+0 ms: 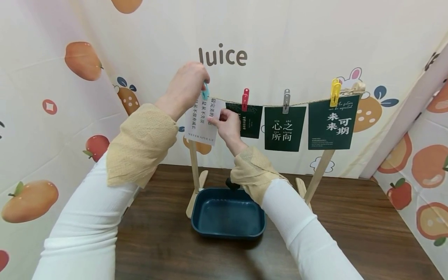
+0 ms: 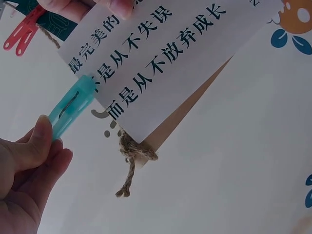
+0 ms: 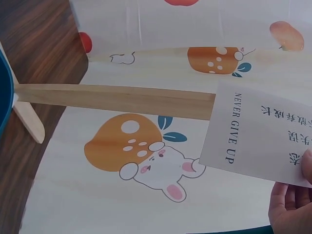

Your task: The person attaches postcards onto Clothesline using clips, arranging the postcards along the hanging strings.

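Observation:
My left hand (image 1: 187,87) pinches a light blue clothespin (image 2: 73,107) between thumb and fingers. The clothespin's tip is at the top edge of a white card (image 1: 203,120) printed with dark characters and "NEVER GIVE UP". With thumb and fingers, my right hand (image 1: 229,126) holds that card by its right edge. The card hangs at the left end of a twine line (image 2: 131,151), in front of a wooden post (image 3: 117,100). To its right, a dark green card (image 1: 252,124) hangs under a red clothespin (image 1: 245,99), partly hidden by my right hand.
Farther right, a grey clothespin (image 1: 286,101) holds a green card (image 1: 283,136), and a yellow one (image 1: 335,92) holds another green card (image 1: 322,136). A dark blue tray (image 1: 229,236) stands on the brown wooden table (image 1: 168,252) below. A fruit-print curtain (image 1: 280,46) surrounds the table.

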Available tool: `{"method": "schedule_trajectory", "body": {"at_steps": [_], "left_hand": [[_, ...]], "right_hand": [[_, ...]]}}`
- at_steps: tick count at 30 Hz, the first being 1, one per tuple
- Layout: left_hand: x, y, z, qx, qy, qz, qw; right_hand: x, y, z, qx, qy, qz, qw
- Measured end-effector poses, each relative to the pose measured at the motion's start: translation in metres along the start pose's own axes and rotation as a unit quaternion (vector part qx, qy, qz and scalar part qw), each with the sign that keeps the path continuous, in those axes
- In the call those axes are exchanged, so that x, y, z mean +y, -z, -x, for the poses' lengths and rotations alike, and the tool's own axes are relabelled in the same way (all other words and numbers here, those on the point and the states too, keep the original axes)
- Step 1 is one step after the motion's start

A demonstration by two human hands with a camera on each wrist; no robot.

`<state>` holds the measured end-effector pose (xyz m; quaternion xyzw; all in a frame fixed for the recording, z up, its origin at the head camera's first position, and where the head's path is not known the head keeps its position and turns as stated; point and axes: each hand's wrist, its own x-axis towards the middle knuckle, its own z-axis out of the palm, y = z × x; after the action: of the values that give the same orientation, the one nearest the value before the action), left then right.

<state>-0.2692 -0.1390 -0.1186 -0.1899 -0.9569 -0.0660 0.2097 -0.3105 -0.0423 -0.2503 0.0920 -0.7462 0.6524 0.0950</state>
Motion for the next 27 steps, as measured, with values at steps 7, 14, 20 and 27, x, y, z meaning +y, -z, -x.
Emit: {"method": "schedule_trajectory", "body": {"at_steps": [7,14,20,27], "left_hand": [[0.003,0.000,-0.004,-0.024,0.005,-0.004,0.9997],[0.004,-0.002,-0.009,-0.040,-0.003,-0.024,0.9989],[0.006,-0.003,-0.011,-0.062,-0.005,-0.041,0.9972],[0.007,-0.007,-0.013,-0.070,-0.021,-0.049,0.9961]], "right_hand": [[0.002,0.001,0.000,-0.003,0.000,-0.001,1.0000],[0.002,0.001,0.000,-0.007,-0.005,0.002,1.0000],[0.003,0.002,0.001,-0.010,-0.006,0.005,0.9999],[0.005,0.004,0.001,-0.012,-0.012,0.011,0.9998]]}}
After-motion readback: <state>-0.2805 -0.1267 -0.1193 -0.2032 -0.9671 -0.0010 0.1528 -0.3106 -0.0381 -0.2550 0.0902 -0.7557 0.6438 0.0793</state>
